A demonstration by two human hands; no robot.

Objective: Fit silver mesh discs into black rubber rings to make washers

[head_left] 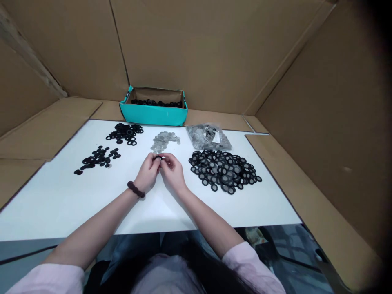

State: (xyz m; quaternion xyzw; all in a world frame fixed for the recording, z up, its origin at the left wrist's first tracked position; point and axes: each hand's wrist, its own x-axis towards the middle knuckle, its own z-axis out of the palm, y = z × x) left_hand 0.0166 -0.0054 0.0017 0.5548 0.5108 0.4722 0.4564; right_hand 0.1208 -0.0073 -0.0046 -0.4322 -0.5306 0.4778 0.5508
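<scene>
My left hand (149, 168) and my right hand (171, 169) meet over the middle of the white tabletop (101, 200). Between their fingertips they pinch a small black ring (157, 158), partly covered by the fingers. Just beyond the hands lies a loose heap of translucent discs (163, 141). To the left are a pile of black rings (125, 132) and, nearer me, a scatter of small black discs (99, 157). On the right spreads a large pile of black rings with grey centres (225, 169).
A turquoise open box (153, 114) holding black pieces stands at the back. Beside it on the right lies a clear plastic bag (208, 136) full of grey pieces. Cardboard walls (214, 53) enclose the table at the back and both sides.
</scene>
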